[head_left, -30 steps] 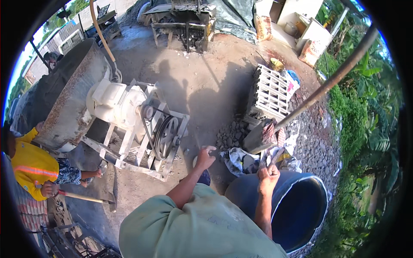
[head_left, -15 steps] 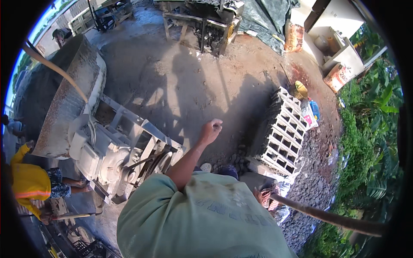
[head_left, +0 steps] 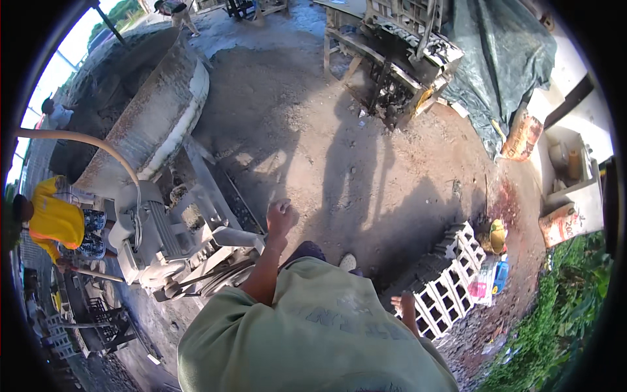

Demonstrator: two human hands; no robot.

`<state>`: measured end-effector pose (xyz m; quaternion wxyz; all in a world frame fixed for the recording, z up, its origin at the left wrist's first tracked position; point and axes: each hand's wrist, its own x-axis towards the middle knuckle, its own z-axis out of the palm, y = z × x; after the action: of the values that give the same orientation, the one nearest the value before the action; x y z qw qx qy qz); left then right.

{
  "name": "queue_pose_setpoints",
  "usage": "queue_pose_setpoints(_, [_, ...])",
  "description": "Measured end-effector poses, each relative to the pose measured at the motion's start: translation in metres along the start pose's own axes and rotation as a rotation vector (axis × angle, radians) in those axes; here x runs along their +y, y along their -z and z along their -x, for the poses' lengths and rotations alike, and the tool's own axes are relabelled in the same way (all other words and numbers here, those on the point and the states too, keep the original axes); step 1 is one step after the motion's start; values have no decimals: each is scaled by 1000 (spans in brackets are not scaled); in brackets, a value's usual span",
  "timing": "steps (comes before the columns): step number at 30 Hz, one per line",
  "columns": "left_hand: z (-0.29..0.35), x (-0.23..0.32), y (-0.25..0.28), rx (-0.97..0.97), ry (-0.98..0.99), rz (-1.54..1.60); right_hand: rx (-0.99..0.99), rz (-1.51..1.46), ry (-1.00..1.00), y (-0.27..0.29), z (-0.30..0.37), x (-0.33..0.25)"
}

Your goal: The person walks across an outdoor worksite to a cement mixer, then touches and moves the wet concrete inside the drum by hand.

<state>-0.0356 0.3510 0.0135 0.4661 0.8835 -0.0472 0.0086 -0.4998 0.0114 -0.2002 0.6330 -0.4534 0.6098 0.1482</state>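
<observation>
1. dirt ground (head_left: 307, 157) lies ahead, partly shadowed.
2. left grip (head_left: 281, 219), fingers loosely curled, near the dusty machine (head_left: 163, 228).
3. right grip (head_left: 404, 304) beside stacked blocks (head_left: 449, 287); whether either is closed, cannot tell.

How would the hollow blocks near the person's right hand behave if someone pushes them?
The hollow blocks would probably resist a light push, being closely stacked and looking like concrete. They seem stiff, but thin walls around their openings might chip.

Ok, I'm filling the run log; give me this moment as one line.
left hand: no visible load, near grey machine | right hand: no visible load, near hollow blocks | yellow-shirted person: picture left
</observation>
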Motion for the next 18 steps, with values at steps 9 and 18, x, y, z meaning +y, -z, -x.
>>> queue_pose_setpoints(9, [-119,-8,-2,394,339,190,-13,251,571,-47,-24,-414])
queue_pose_setpoints(18, [-283,-58,42,808,257,-10,-463,1363,554,-198,-202,-456])
